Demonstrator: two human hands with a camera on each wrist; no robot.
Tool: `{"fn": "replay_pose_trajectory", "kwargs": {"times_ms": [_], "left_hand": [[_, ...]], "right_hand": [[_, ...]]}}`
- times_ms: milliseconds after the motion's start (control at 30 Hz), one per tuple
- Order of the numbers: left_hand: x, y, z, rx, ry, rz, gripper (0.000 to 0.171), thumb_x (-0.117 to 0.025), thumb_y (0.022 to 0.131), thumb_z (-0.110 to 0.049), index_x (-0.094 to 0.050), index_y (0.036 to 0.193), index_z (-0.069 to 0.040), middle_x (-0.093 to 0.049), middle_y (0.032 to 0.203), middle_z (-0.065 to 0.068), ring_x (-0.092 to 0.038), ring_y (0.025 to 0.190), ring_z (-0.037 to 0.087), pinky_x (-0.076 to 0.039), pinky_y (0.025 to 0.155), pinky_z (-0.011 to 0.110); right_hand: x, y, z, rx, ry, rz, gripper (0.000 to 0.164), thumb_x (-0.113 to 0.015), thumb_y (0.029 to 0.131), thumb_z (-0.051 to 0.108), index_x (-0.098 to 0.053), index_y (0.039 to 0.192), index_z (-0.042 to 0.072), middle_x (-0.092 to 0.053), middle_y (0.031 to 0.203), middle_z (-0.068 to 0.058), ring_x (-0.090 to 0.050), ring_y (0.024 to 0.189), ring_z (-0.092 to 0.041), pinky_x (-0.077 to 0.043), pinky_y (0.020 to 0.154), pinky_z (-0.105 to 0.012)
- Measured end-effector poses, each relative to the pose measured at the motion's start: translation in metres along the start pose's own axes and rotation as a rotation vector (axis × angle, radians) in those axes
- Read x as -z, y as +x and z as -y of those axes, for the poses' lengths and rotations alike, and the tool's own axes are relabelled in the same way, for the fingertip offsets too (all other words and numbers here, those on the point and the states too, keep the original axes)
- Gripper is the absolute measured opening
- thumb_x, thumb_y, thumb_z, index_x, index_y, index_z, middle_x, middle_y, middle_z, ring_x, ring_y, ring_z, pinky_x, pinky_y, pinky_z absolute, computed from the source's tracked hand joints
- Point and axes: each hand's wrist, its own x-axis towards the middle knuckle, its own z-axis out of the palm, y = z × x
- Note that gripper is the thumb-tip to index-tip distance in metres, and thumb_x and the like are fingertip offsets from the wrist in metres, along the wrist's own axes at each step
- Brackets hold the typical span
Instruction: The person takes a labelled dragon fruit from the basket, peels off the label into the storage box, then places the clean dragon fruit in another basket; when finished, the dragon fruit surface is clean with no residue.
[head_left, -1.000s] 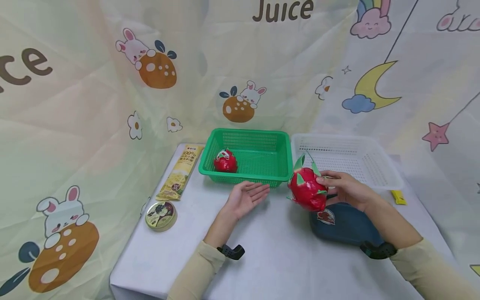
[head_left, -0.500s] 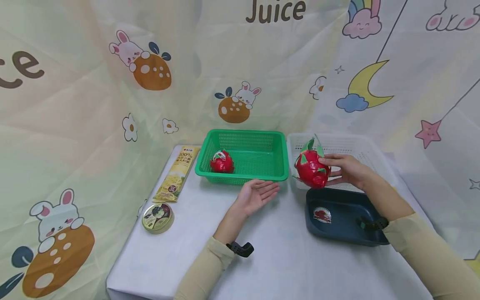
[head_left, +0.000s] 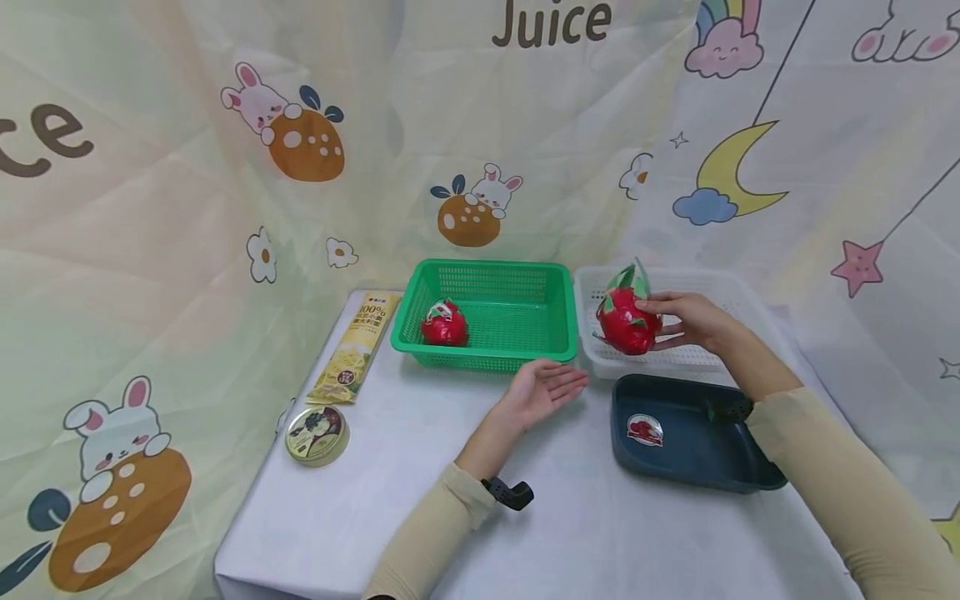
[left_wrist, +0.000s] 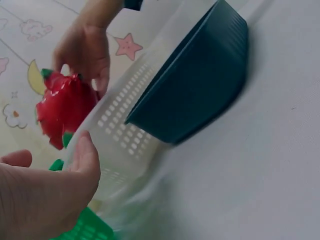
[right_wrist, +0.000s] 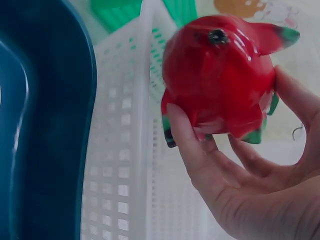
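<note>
My right hand (head_left: 693,321) grips a red dragon fruit with green leaf tips (head_left: 628,325), holding it over the left part of the white basket (head_left: 750,342). In the right wrist view, thumb and fingers curl round the glossy dragon fruit (right_wrist: 220,75). Palm up with straight fingers, my left hand (head_left: 542,392) hovers by the front right corner of the green basket (head_left: 487,360) and holds nothing. Another, smaller-looking red dragon fruit (head_left: 445,325) lies inside the green basket at its left. The left wrist view shows the held dragon fruit (left_wrist: 67,107) beyond my left fingers.
A dark blue tray (head_left: 697,442) with a round sticker stands in front of the white basket. To the left lie a yellow noodle packet (head_left: 356,346) and a round tin (head_left: 317,435) on the white tablecloth (head_left: 420,492). A printed curtain (head_left: 375,100) hangs behind.
My right hand has carried the dragon fruit away from the front of the white basket, up and over it, uncovering the blue tray. My left hand has shifted right.
</note>
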Motion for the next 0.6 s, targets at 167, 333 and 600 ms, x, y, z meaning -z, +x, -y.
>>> {"fn": "replay_pose_trajectory", "kwargs": {"times_ms": [167,333,600], "left_hand": [[-0.008,0.009,0.011,0.007,-0.023,0.01,0.059,-0.044,0.102,-0.014,-0.033,0.152,0.016,-0.039,0.156,0.035,-0.041,0.147,0.044,-0.033,0.123,0.046],[-0.019,0.013,0.019,-0.009,-0.072,0.004,0.059,-0.048,0.1,-0.017,-0.041,0.148,0.015,-0.048,0.151,0.033,-0.044,0.145,0.042,-0.035,0.122,0.045],[-0.028,0.016,0.031,-0.097,-0.148,-0.028,0.045,-0.049,0.1,-0.016,-0.055,0.139,0.004,-0.061,0.142,0.025,-0.053,0.139,0.04,-0.04,0.119,0.046]], "right_hand": [[0.002,0.013,0.001,-0.032,-0.056,0.006,0.085,-0.065,0.102,0.041,-0.023,0.161,-0.004,-0.032,0.158,-0.03,-0.049,0.133,-0.054,-0.053,0.1,-0.06],[0.004,0.026,-0.004,-0.045,-0.093,0.018,0.086,-0.067,0.101,0.041,-0.024,0.16,-0.005,-0.033,0.156,-0.031,-0.049,0.133,-0.055,-0.054,0.098,-0.06],[0.004,0.04,-0.016,-0.066,-0.135,0.04,0.089,-0.069,0.1,0.042,-0.024,0.159,-0.006,-0.032,0.157,-0.033,-0.047,0.134,-0.056,-0.055,0.097,-0.06]]}}
